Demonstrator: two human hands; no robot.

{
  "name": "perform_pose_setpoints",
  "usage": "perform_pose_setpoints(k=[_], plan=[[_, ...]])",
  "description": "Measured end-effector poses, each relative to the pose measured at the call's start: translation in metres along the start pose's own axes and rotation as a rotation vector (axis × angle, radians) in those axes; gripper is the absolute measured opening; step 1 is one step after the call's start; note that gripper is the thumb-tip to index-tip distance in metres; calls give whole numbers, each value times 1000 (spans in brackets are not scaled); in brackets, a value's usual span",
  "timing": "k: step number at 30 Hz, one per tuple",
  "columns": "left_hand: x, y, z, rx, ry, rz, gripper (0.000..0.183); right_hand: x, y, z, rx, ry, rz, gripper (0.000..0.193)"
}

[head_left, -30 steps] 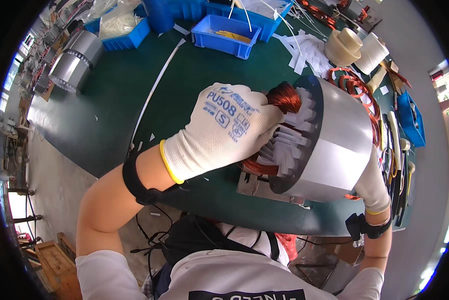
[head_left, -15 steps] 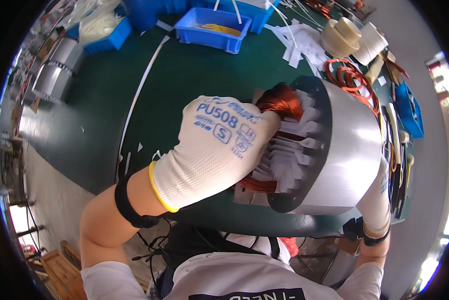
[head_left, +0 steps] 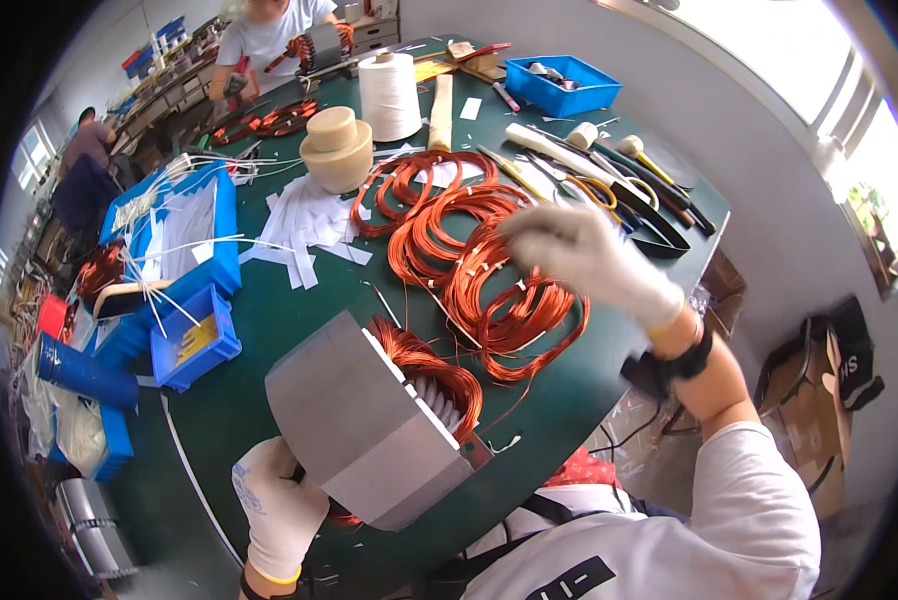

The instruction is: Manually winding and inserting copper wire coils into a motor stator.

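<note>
A grey metal motor stator [head_left: 369,420] rests on the green table in front of me. Copper windings [head_left: 434,370] bulge from its right end, with white slot liners beside them. My left hand [head_left: 279,505], in a white knit glove, is closed against the stator's left end, its fingertips partly hidden behind the metal. A little copper wire shows below that hand. My right hand [head_left: 594,260], gloved too and blurred by motion, is over the right side of a row of copper wire coils [head_left: 469,250]. Whether its fingers hold anything is unclear.
Beyond the coils stand a white thread cone [head_left: 389,95] and a cream spool [head_left: 337,150], near white paper strips [head_left: 304,225]. Hand tools [head_left: 619,165] lie at the right, behind them a blue bin [head_left: 563,85]. Blue trays [head_left: 196,338] line the left. A co-worker [head_left: 269,45] stands at the far end.
My view has swung to the right. The left hand has left the windings it was pressing and is at the stator's left end. The right hand has come off the stator to the coils.
</note>
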State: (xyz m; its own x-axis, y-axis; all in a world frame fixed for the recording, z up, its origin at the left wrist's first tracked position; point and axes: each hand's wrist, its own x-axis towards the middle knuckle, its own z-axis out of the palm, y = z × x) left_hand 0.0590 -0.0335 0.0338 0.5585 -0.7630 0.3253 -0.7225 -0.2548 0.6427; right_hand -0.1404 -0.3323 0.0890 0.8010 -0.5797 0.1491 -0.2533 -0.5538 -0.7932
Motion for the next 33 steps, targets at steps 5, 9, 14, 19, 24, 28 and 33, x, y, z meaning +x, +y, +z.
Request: perform_pose_setpoints(k=[5, 9, 14, 19, 24, 28, 33], plan=[[2, -1, -1, -16, 18, 61, 13, 3, 144, -121, -1125, 397, 413, 21], [1, -10, -5, 6, 6, 106, 12, -22, 206, -129, -1060, 379, 536, 36], [-2, -11, 0, -60, 17, 17, 10, -26, 224, -139, -650, 387, 336, 29], [-1, -11, 0, 1, -22, 20, 18, -11, 239, -164, -577, 609, 430, 30], [-8, -11, -4, -59, -16, -17, 18, 7, 232, -168, -683, 247, 609, 41], [-5, 0, -6, -88, -23, -17, 18, -4, 235, -179, -892, 177, 396, 38], [-2, 0, -11, -93, -52, 6, 20, -5, 226, -199, -784, 395, 169, 27]])
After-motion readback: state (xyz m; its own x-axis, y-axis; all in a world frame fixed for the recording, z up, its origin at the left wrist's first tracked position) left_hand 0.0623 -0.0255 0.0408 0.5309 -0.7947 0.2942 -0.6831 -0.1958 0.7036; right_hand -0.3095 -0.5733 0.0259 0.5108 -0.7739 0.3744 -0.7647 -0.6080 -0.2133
